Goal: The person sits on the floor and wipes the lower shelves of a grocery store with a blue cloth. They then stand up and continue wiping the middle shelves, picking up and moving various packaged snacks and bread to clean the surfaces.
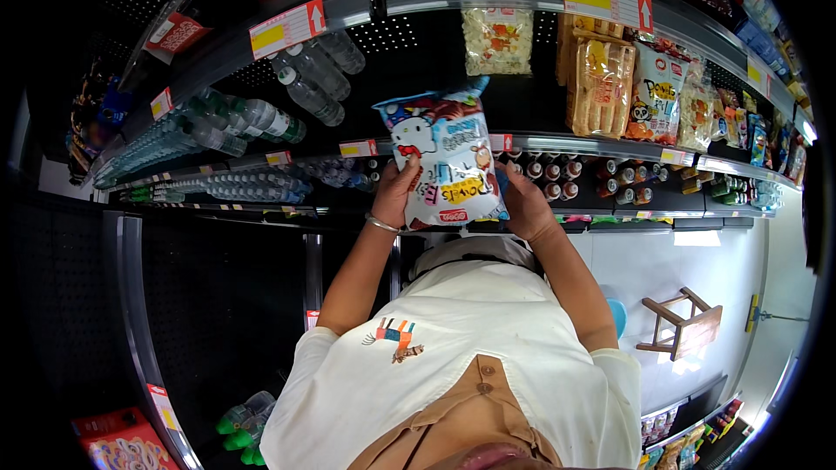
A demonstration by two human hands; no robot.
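My left hand [396, 190] grips the left edge of a puffed-snack bag [444, 163], its thumb lying over the printed front. The bag is white and light blue, with a cartoon cat and writing on it. On the opposite side, my right hand [526, 202] holds the bag's lower right edge, and its fingertips are hidden. A blue strip of packaging shows beside that thumb; whether it belongs to the same bag I cannot tell. Both hands hold the bag upright before my waist, in front of a dark store shelf [418, 104]. Behind it stands a clear bag of pale snacks [498, 42].
Clear drink bottles [261, 119] line the shelf at left. Packs of long snacks [601, 85] and other bags stand at right. Capped bottles [552, 173] fill the lower shelf. Price-tagged shelf edges jut out near my hands. A wooden stool [686, 326] is on the floor at right.
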